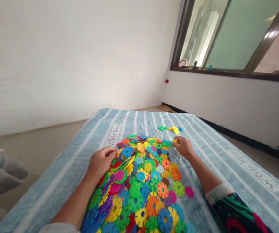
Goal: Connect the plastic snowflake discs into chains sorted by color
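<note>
A wide heap of notched plastic snowflake discs (134,201) in many colours lies on the striped blue cloth. At the heap's upper left edge, my left hand (101,161) has its fingers curled together against the discs; what is between the fingertips, if anything, is hidden. On the far right side, my right hand (185,147) pinches a small yellow disc (175,140), mostly covered by the fingers. Just beyond this hand lies a short row of joined-looking discs (175,130) in green, yellow, orange and blue, apart from the heap.
Blue cloth with white stripes (81,163) covers the table. A pink disc (189,192) lies at the heap's right edge. White walls stand behind and to the right, with a dark-framed window (245,35). Translucent white material (2,174) hangs at the left.
</note>
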A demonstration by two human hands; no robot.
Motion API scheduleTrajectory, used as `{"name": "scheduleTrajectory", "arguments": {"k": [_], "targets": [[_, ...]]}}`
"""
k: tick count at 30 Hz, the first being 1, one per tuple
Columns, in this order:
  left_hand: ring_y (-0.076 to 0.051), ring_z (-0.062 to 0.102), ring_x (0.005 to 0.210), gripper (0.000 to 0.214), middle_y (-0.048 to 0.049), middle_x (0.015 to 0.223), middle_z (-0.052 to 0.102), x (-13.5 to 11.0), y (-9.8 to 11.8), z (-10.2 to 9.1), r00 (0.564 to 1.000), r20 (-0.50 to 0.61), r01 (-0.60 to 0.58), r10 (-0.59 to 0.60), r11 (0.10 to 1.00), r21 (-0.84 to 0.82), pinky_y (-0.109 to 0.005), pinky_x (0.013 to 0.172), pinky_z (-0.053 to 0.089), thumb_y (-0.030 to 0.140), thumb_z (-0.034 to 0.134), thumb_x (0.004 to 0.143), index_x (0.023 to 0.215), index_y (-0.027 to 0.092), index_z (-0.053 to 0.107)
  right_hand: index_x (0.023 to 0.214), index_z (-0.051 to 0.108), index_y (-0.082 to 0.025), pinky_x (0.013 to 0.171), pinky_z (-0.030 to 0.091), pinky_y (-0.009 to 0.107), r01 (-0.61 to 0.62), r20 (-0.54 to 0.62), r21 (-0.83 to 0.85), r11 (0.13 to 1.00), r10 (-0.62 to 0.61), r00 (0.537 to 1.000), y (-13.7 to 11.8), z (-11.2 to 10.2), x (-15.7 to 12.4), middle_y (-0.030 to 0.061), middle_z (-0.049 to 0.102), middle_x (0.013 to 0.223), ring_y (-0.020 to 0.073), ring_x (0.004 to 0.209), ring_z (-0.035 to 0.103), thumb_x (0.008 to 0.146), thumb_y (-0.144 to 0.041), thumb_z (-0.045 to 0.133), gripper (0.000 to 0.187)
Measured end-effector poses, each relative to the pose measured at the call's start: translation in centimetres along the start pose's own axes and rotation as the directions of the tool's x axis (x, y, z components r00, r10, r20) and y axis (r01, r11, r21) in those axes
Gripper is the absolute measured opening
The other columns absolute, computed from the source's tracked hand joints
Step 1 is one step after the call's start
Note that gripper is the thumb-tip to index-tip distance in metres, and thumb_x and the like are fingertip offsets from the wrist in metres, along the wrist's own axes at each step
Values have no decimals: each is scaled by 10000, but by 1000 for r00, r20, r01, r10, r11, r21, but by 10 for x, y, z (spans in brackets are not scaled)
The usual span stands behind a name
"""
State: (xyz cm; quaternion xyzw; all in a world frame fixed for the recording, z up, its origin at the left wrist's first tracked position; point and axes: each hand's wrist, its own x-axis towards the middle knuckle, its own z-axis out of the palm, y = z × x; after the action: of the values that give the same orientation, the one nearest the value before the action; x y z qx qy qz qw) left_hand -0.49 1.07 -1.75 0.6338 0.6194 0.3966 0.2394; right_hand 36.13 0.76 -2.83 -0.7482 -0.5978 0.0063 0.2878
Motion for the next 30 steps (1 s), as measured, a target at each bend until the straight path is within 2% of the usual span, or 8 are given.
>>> {"name": "scheduleTrajectory", "arguments": {"k": [2,6,14,23,30], "targets": [[-227,681,743,290,8,751,755,1,-1,0,1000,5,9,-9,1000,-4,-290,713,503,441,552,641,748,233,725,1141,684,-158,858,490,355,-60,-65,-61,996,56,996,18,2,15,117,699,1109,277,993,659,811,-316,588,378],[-233,683,745,290,8,760,759,0,0,-1,1000,-4,26,-26,1000,0,-293,717,507,450,564,632,745,238,727,1233,630,-182,860,482,365,-82,-133,-63,995,73,988,39,9,43,114,679,1178,284,1020,645,821,-345,573,447],[-240,683,777,307,11,765,756,-1,0,-1,998,-11,69,-69,998,12,-296,735,499,461,564,619,753,239,730,1269,588,-184,833,475,376,-193,-117,-68,979,185,976,45,35,78,131,685,1161,307,1039,639,836,-407,564,488],[-231,676,738,271,18,724,745,-2,3,-1,997,-11,80,-80,997,12,-285,693,504,448,579,609,719,246,722,1277,556,-197,854,449,367,-207,-85,-167,964,195,977,44,40,86,132,655,1198,293,1088,607,847,-411,572,480],[-225,672,713,285,14,706,739,-3,5,0,998,-10,70,-70,997,-19,-283,663,506,455,575,613,721,234,719,1292,530,-145,869,430,340,-190,-97,-148,971,177,979,41,36,73,155,633,1195,284,1115,583,844,-399,583,518]]}}
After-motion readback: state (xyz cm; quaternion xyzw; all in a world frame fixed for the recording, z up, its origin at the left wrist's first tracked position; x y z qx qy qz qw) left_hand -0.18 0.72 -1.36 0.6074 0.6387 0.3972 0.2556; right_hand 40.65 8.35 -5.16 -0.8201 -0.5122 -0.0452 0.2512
